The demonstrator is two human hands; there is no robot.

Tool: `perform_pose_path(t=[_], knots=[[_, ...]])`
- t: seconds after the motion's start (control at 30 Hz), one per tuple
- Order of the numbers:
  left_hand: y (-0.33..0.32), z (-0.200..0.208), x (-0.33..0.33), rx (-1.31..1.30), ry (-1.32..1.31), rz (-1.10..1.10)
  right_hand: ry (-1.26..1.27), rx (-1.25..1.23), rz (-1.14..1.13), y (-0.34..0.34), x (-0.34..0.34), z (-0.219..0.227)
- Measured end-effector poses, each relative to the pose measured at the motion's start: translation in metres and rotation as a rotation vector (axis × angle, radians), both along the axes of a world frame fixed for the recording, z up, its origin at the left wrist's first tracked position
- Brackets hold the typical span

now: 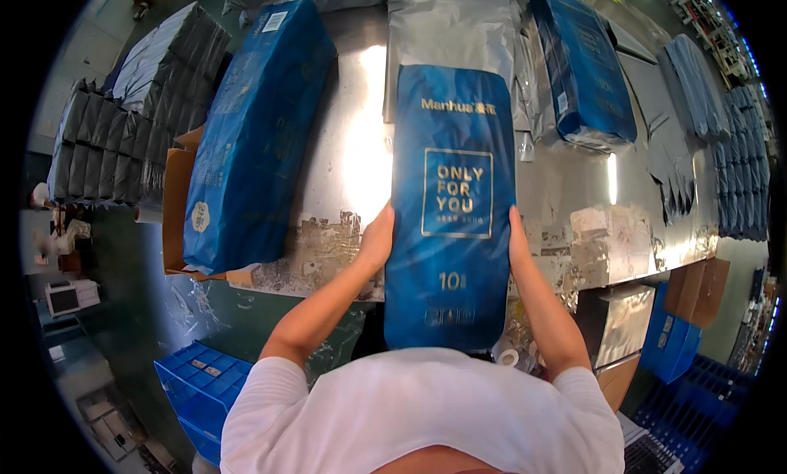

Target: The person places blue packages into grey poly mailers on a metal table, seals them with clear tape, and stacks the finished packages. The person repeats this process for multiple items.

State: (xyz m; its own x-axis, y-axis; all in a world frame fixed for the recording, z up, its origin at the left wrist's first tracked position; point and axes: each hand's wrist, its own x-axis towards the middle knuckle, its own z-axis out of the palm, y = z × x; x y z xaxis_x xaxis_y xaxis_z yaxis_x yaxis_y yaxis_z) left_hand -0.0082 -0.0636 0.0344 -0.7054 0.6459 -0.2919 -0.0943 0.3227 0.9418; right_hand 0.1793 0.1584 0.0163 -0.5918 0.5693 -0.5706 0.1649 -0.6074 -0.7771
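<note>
A long, full blue plastic package (447, 277) with gold printing lies lengthwise in front of me, its near end overhanging the table edge close to my body. My left hand (379, 234) presses its left side, and my right hand (518, 238) grips the right side at about the same height. The fingers of both are mostly hidden along the package. Past the far end of the package, a grey plastic bag (451, 31) lies flat on the metal table (352, 146). Whether the package only rests on the bag or reaches into it, I cannot tell.
Blue packages stand at left (254, 146) and far right (584, 72), the left one beside a cardboard box (179, 203). Stacked grey packages (102, 150) sit at far left, others (742, 162) at right. A blue crate (201, 384) stands on the floor at lower left.
</note>
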Motion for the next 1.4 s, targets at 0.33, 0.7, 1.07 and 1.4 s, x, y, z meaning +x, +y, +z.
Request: perform_pose_path(t=[0.33, 0.7, 1.07, 1.4], knots=[[0.093, 0.012, -0.13, -0.038, 1.187, -0.147, -0.183, 1.819, 0.533, 0.155, -0.098, 0.037], [0.163, -0.021, -0.184, -0.338, 1.202, -0.052, -0.638, 1.887, 0.398, 0.201, -0.177, -0.003], [0.124, -0.012, -0.143, -0.205, 0.924, 0.025, -0.263, 1.255, 0.163, 0.134, -0.109, -0.013], [0.074, 0.02, -0.099, -0.624, 0.585, -0.489, -0.632, 1.29, 0.595, 0.113, -0.052, -0.023]])
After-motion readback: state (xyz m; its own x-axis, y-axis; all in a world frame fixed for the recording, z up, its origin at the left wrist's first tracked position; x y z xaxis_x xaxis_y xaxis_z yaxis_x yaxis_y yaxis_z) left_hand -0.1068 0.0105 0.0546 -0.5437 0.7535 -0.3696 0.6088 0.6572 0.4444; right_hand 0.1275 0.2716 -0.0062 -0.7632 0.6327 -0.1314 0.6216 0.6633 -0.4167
